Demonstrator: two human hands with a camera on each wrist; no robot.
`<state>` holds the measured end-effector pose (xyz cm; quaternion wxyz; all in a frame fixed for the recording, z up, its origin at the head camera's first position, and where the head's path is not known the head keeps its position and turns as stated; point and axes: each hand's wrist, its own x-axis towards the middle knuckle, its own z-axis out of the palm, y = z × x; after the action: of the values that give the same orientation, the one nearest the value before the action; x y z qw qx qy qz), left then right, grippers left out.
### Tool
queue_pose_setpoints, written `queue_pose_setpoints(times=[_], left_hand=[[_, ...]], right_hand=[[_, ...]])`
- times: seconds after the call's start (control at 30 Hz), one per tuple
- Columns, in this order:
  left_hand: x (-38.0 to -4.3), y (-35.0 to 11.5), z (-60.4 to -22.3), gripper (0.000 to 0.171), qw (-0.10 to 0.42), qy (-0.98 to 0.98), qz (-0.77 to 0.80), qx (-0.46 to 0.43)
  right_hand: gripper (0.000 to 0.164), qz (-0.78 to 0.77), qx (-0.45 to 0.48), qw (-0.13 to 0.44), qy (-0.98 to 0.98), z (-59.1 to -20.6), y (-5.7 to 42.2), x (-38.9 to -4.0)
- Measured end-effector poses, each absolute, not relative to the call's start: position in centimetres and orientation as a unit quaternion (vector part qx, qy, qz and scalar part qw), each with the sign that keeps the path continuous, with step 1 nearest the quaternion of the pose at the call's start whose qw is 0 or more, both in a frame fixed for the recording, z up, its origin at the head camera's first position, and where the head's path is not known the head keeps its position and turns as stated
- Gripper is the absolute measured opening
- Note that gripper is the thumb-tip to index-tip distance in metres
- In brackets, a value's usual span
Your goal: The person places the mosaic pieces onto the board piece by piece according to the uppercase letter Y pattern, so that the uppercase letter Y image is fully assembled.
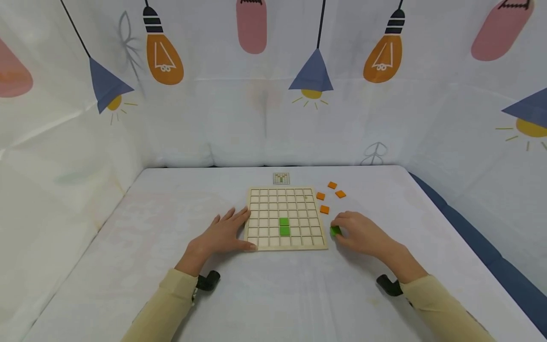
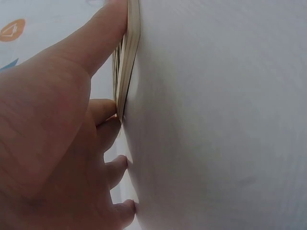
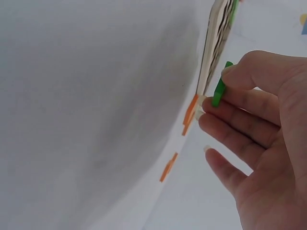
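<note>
A pale wooden grid board (image 1: 265,233) lies flat on the white table, with two green square tiles (image 1: 284,226) set one above the other in its cells. My left hand (image 1: 222,233) rests spread at the board's left side, thumb on the lower left corner and fingertips along the edge. Just off the board's right edge, my right hand (image 1: 361,232) pinches a green tile (image 3: 221,88) between thumb and fingers. In the right wrist view this tile stands on edge in the pinch, the other fingers loosely bent.
Several loose orange tiles (image 1: 325,209) lie on the table (image 1: 273,294) beyond the right hand, by the board's upper right side. A small patterned grid card (image 1: 281,178) lies behind the board. White printed curtains (image 1: 265,118) hang around the back and sides.
</note>
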<state>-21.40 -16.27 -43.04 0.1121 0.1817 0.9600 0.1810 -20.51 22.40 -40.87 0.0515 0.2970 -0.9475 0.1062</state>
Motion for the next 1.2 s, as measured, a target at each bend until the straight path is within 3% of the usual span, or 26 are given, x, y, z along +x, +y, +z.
queue_pose_setpoints(times=[1.2], left_hand=[[-21.2,-16.2,-42.7,0.106,0.110,0.960,0.181,0.183]], right_hand=[[0.020,0.110,0.290,0.064,-0.949,-41.2,18.6,-22.2]])
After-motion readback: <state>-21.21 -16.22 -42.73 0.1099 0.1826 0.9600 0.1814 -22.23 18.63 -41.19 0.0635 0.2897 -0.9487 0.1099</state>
